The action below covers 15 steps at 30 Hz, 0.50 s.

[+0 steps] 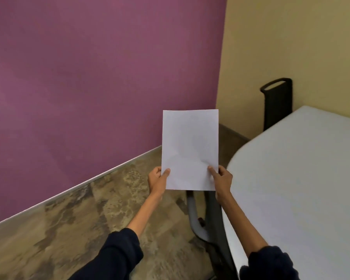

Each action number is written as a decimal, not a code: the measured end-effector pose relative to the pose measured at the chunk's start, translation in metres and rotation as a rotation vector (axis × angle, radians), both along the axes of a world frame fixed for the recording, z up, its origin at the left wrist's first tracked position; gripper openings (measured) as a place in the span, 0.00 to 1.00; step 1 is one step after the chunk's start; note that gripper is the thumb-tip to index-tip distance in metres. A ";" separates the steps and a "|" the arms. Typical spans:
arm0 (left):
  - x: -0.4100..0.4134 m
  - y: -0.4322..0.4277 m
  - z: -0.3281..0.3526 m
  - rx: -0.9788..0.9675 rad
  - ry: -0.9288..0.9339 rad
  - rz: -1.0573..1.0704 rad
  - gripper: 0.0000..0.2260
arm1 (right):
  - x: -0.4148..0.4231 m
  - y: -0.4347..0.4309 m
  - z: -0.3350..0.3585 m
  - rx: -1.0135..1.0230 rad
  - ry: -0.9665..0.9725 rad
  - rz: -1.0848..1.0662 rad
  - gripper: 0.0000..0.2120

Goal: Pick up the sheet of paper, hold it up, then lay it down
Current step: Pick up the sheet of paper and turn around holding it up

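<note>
A plain white sheet of paper (190, 146) is held upright in the air in front of me, over the floor and left of the table. My left hand (158, 180) pinches its lower left edge, thumb on the front. My right hand (222, 179) pinches the lower right edge the same way. The sheet shows a slight crease near my right thumb. Both arms are stretched forward in dark sleeves.
A white table (303, 178) with a rounded corner fills the right side, on grey metal legs (196, 217). A black chair back (277, 102) stands behind it by the yellow wall. A purple wall (89, 77) runs along the left above the mottled brown floor (79, 229).
</note>
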State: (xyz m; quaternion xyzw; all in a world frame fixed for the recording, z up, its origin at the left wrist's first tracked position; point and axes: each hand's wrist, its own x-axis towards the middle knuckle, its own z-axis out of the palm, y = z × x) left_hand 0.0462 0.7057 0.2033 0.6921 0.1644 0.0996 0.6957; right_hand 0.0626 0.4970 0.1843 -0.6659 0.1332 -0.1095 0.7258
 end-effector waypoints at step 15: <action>0.125 0.182 -0.002 0.100 0.011 0.136 0.07 | 0.147 0.181 0.000 0.088 0.002 0.117 0.02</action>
